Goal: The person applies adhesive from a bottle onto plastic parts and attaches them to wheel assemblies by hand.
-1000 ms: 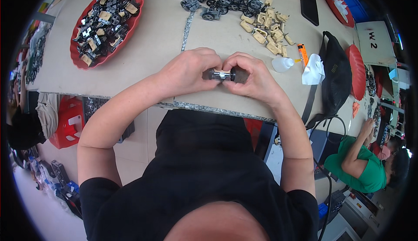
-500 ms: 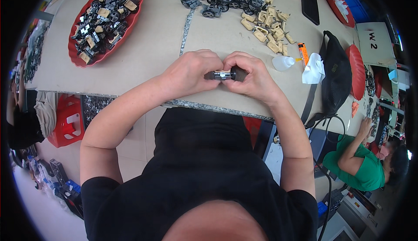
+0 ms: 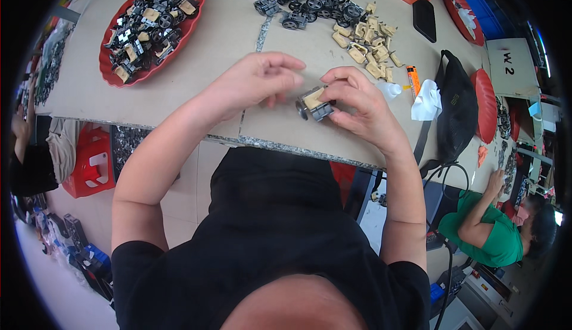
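My right hand (image 3: 363,106) grips a small toy car chassis (image 3: 322,111) with dark wheels and a beige piece (image 3: 312,97) set in its top, just above the table's near part. To its left, my left hand (image 3: 265,80) is off the chassis, its fingers apart and nothing visible in them. Beyond my hands lies a pile of loose beige pieces (image 3: 375,50). Further back is a heap of grey and black wheeled chassis (image 3: 316,2). At the left, a red scalloped dish (image 3: 193,29) holds many chassis fitted with beige pieces.
Right of my hands are a small white bottle (image 3: 391,90), an orange tube (image 3: 413,78), a white tissue (image 3: 426,100) and a black strapped pouch (image 3: 457,112). A dark phone (image 3: 424,20) lies behind them. A person in green (image 3: 494,229) works at the far right.
Both hands were closed around the chassis. The left has let go and moved up and left, while the right keeps hold and has turned it so its beige top shows.
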### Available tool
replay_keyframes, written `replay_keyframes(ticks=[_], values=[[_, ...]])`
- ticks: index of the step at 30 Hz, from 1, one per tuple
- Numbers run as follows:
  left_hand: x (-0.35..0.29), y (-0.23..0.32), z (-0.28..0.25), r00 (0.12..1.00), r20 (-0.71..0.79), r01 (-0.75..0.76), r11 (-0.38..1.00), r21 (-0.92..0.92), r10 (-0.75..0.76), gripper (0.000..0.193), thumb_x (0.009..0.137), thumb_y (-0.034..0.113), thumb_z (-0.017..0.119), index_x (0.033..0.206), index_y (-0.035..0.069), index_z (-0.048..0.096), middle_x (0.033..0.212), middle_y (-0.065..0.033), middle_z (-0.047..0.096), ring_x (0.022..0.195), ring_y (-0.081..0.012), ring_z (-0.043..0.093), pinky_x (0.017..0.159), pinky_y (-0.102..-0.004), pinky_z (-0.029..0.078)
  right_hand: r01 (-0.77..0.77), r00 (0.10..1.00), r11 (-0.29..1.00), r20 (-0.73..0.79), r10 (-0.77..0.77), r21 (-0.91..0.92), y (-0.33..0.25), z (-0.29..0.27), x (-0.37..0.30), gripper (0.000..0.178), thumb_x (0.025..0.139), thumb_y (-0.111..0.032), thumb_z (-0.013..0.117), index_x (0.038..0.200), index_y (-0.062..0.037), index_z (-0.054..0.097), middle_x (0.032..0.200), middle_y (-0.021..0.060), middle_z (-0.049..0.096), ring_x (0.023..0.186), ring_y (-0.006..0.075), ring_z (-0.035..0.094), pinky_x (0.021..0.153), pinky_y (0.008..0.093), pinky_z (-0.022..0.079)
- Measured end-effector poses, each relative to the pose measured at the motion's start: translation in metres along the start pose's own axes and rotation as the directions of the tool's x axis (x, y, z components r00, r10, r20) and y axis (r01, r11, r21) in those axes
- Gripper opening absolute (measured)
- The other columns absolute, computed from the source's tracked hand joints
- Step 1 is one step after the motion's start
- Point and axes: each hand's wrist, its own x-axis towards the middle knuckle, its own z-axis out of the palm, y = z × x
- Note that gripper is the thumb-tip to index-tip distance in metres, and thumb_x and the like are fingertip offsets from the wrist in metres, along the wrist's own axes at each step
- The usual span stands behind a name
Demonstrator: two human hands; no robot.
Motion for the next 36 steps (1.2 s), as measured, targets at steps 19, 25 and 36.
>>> replay_keyframes(ticks=[19, 25, 36], values=[[0.000, -0.024, 0.029, 0.981, -0.042, 0.168, 0.932, -0.322, -0.191, 0.020, 0.075, 0.003, 0.057, 0.094, 0.000, 0.049, 0.069, -0.0015, 0.054, 0.055, -0.0069, 0.052, 0.051, -0.0192, 0.045, -0.463, 0.786, 0.562, 0.024, 0.618, 0.685, 0.007, 0.040, -0.001, 0.021, 0.077, -0.003, 0.055, 0.096, 0.0047, 0.051, 0.077, 0.0066, 0.057, 0.060, 0.0081, 0.056, 0.048, 0.0190, 0.047], [-0.001, -0.025, 0.034, 0.978, -0.085, 0.160, 0.943, -0.292, -0.192, 0.020, 0.073, 0.000, 0.057, 0.092, 0.000, 0.050, 0.070, -0.0009, 0.054, 0.057, -0.0053, 0.051, 0.051, -0.0187, 0.044, -0.505, 0.748, 0.532, 0.037, 0.663, 0.680, 0.003, 0.043, 0.000, 0.025, 0.074, -0.004, 0.058, 0.094, 0.0071, 0.049, 0.081, 0.0084, 0.057, 0.063, 0.0081, 0.056, 0.052, 0.0194, 0.049], [0.001, -0.024, 0.034, 0.969, -0.107, 0.185, 0.942, -0.279, -0.221, 0.021, 0.071, 0.001, 0.058, 0.090, -0.001, 0.051, 0.072, -0.0020, 0.056, 0.058, -0.0048, 0.051, 0.051, -0.0180, 0.043, -0.469, 0.746, 0.573, -0.046, 0.665, 0.672, 0.004, 0.049, 0.003, 0.019, 0.073, 0.001, 0.053, 0.091, 0.0058, 0.050, 0.082, 0.0094, 0.058, 0.069, 0.0107, 0.058, 0.059, 0.0239, 0.052]])
